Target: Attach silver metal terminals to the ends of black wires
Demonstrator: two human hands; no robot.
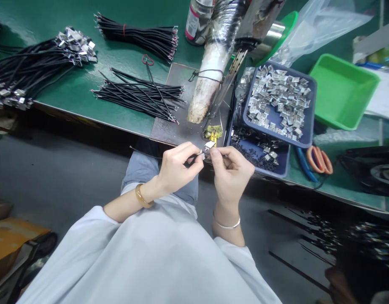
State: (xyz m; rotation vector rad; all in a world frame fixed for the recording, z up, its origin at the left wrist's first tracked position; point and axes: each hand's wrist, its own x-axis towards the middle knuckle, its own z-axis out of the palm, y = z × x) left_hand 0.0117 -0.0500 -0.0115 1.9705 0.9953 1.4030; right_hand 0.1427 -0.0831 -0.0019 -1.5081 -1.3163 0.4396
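Observation:
My left hand pinches a thin black cable near its end, and the cable's other end trails off to the left over my lap. Just right of it, my right hand is closed in a pinch at the cable's tip. What sits between those fingertips is too small to make out. Directly above the fingertips, a metal USB connector rests at a yellow holder on the edge of a dark board.
Soldering gear under a foil-wrapped pipe stands close above my hands. Cut black cables lie left. To the right are a blue tray of connectors, another tray below it, a green bin and orange-handled scissors.

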